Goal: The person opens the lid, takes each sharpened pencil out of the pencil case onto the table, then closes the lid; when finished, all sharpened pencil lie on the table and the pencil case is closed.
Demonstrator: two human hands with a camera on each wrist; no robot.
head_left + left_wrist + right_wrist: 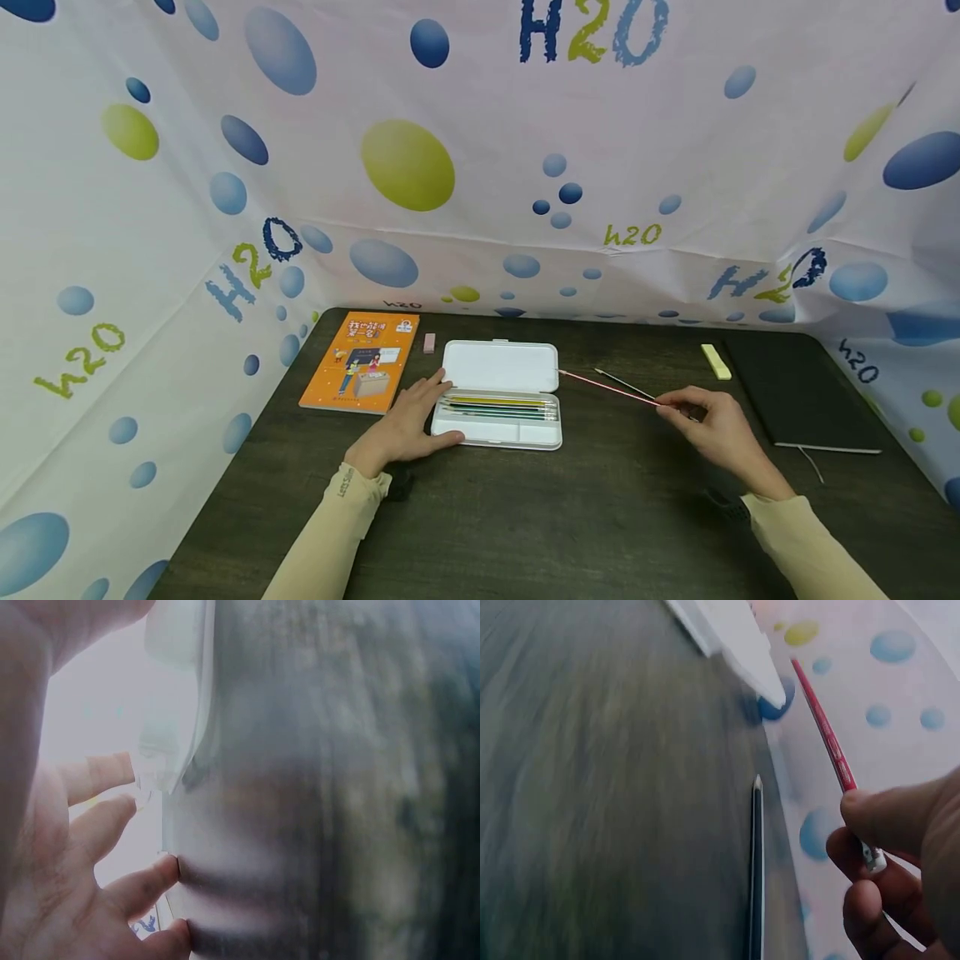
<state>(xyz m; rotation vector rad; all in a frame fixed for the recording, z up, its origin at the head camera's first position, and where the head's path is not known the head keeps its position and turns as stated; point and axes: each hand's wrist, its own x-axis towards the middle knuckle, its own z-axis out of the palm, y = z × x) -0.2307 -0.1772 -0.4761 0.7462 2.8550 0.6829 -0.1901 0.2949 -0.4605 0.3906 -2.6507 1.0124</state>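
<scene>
My right hand [708, 425] pinches a red pencil [826, 735] near its white-tipped end between thumb and fingers. The pencil's far end points left, toward an open white pencil case [540, 432]. Below it on the tabletop lies a dark pencil [757, 870], which the right hand partly covers in the head view. Several yellow and green pencils [498, 408] lie side by side in the case, whose lid [501, 367] is folded back. At the case's left side rests my left hand [405, 425], fingers spread and relaxed, thumb along the front corner.
An orange book [360, 362] and a small pink eraser [429, 342] lie at the back left. On the right are a black notebook [802, 392] with a ribbon and a pale yellow stick-shaped item [716, 362]. A patterned curtain [480, 283] borders the dark table [540, 517].
</scene>
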